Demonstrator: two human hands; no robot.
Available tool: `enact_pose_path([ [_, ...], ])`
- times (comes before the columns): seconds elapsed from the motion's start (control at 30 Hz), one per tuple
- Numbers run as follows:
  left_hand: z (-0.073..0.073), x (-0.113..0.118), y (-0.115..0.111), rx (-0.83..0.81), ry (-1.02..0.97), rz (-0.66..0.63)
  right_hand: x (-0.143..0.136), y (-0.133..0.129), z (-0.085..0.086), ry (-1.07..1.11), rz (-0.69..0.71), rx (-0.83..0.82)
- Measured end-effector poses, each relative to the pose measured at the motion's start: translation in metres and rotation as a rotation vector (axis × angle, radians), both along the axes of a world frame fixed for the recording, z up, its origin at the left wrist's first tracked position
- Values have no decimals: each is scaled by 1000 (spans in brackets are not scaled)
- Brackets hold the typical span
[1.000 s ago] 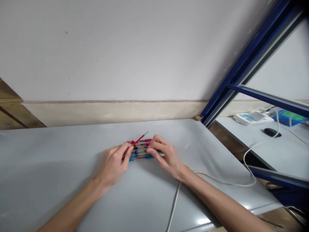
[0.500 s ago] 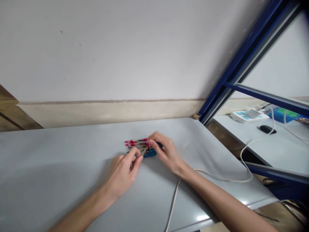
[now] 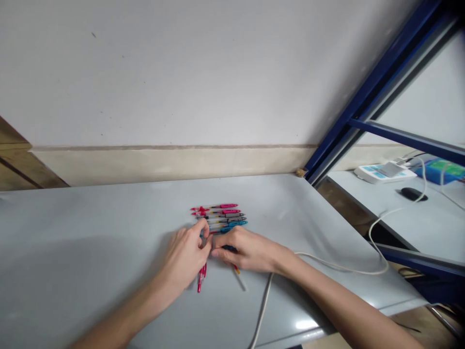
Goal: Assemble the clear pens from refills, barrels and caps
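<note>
Several pens with clear barrels and pink, grey and blue ends lie in a row, including a pink pen at the far side. My left hand is closed at the near left end of the row, thumb and index finger pinched. A red clear pen part sticks out below it toward me. My right hand is curled beside it at the near blue pens, fingertips almost meeting the left ones. From under its fingers a slim pen refill with an orange band slants down. What the fingertips touch is hidden.
The grey table meets the wall behind. A white cable crosses the table's right side, passing under my right forearm. Beyond a blue metal frame at the right, a black mouse and a white power strip stand on another table.
My right hand has come down toward me from the row, uncovering the pens' right ends. The refill now points toward me under it, and a red pen part shows below my left hand.
</note>
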State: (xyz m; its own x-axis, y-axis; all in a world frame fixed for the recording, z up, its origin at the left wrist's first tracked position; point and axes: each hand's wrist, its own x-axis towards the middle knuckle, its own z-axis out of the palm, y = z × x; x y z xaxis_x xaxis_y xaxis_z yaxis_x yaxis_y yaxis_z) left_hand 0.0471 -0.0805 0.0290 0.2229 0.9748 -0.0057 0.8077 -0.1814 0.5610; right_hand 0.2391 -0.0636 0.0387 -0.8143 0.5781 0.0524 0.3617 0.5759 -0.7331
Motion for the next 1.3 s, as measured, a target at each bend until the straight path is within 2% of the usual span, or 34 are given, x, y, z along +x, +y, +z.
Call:
enact_pose_path([
  [0.2, 0, 0, -1, 2, 139, -14, 2, 2, 2, 13, -48, -100],
  [0.5, -5, -1, -2, 74, 368, -40, 7, 6, 4, 152, -116, -189],
  [0.8, -7, -2, -2, 96, 364, -72, 9, 11, -5, 28, -69, -75],
  [1.03, -9, -2, -2, 119, 365, -77, 9, 8, 0, 4, -57, -80],
  [1.13, -11, -2, -2, 129, 373, -76, 15, 7, 7, 28, -175, -48],
  [1.23, -13, -2, -3, 154, 390, -72, 21, 5, 14, -14, -321, -155],
  [1.3, -14, -1, -3, 170, 395, -67, 25, 4, 18, -47, -371, -229],
])
